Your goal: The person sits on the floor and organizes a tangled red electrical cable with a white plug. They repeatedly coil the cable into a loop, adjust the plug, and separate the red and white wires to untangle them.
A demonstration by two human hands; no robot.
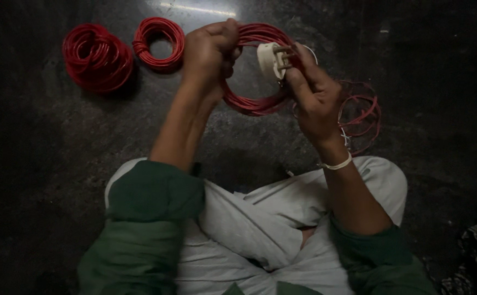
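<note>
Four red wire coils: two tight rings [97,57] [159,42] on dark stone floor [42,164], one loose tangle [361,112]; left hand [211,52] fingers grip fourth [255,101]. Right hand [315,95] fingers pinch one white plug [271,59].

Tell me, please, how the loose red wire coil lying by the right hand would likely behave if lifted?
The loose red wire coil would probably sag and spread, since its loops already lie uneven and untied. It looks thin and few-stranded, so likely light. Stray loops might snag on the floor.

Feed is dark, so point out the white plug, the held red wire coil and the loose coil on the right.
white plug [271,59], head view, its body.
held red wire coil [249,104], head view, lower arc.
loose coil [366,112], head view, right strands.
</note>
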